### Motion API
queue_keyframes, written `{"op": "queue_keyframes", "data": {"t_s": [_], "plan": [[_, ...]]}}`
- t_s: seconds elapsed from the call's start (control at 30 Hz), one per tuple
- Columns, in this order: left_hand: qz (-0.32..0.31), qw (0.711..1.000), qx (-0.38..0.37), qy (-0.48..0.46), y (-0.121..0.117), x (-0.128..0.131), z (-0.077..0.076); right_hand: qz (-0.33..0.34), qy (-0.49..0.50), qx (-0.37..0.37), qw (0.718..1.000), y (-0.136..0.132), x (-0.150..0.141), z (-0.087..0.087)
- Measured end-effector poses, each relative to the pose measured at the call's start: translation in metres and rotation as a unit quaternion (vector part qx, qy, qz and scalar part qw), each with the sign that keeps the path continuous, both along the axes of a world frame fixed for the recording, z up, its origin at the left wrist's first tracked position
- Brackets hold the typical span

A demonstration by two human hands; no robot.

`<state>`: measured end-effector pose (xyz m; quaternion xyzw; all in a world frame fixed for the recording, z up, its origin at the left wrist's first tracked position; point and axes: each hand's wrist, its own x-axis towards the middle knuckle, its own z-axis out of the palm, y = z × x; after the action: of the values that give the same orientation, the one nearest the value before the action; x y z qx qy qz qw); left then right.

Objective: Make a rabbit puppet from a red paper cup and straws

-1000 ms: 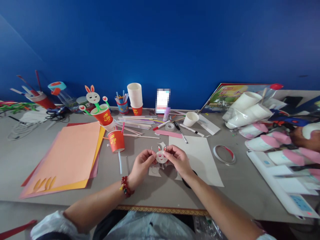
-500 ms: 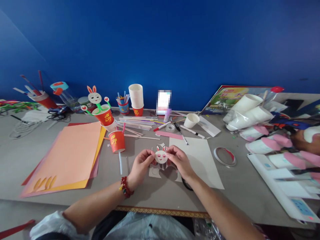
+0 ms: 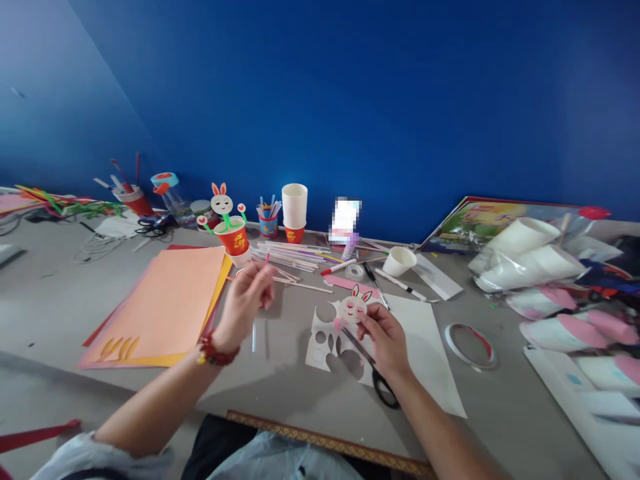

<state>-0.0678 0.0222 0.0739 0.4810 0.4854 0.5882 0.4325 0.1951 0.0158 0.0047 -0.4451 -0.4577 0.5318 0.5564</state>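
Note:
In my right hand (image 3: 387, 337), a round paper rabbit face (image 3: 353, 309) with pink cheeks and upright ears is pinched between thumb and fingers. My left hand (image 3: 250, 300) is closed over the place of a small red paper cup, which it hides almost wholly. A pink straw tip (image 3: 267, 257) shows above that hand and a pale blue straw (image 3: 254, 335) hangs below it. Under the rabbit face lie a white sheet with cut-out holes (image 3: 317, 357) and black-handled scissors (image 3: 385, 390). Left of them stands a red cup figure (image 3: 233, 237) with a rabbit head.
Coloured paper sheets (image 3: 170, 300) lie on the left. Behind are loose straws (image 3: 290, 257), stacked cups (image 3: 295, 207) and a white cup (image 3: 400, 261). At right are a tape roll (image 3: 470, 347), a white sheet (image 3: 425, 353) and bagged white cups (image 3: 525, 257).
My left hand has let go of the rabbit face and moved left to the red cup. My right hand keeps the face, now off to the right. The view has shifted left.

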Motion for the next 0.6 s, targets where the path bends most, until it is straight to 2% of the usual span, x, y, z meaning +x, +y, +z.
{"op": "queue_keyframes", "data": {"t_s": [0.07,0.13,0.17,0.2,0.23,0.3,0.43,0.53,0.6], "plan": [[0.096,0.982,0.052,0.153,0.010,-0.033,0.006,0.001,-0.003,-0.001,1.000,0.000,-0.001,0.002],[0.174,0.914,0.011,0.367,0.018,-0.061,0.001,0.008,-0.010,0.001,1.000,-0.001,-0.002,0.003],[0.176,0.877,-0.044,0.444,0.020,-0.072,-0.004,0.012,-0.015,0.002,1.000,-0.001,-0.002,0.003],[0.154,0.853,-0.106,0.488,0.022,-0.080,-0.010,0.015,-0.020,0.004,1.000,-0.001,-0.002,0.003],[0.125,0.840,-0.153,0.506,0.023,-0.085,-0.016,0.018,-0.024,0.006,1.000,-0.001,-0.002,0.002],[0.086,0.825,-0.191,0.524,0.024,-0.087,-0.027,0.020,-0.031,0.006,0.999,-0.001,-0.002,0.001],[0.078,0.816,-0.200,0.537,0.024,-0.079,-0.036,0.023,-0.035,0.006,0.999,0.000,-0.003,0.002],[0.076,0.826,-0.194,0.525,0.025,-0.076,-0.040,0.020,-0.040,0.009,0.999,0.000,-0.004,0.006],[0.076,0.845,-0.178,0.499,0.021,-0.075,-0.042,0.016,-0.037,0.010,0.999,0.000,-0.004,0.008]]}}
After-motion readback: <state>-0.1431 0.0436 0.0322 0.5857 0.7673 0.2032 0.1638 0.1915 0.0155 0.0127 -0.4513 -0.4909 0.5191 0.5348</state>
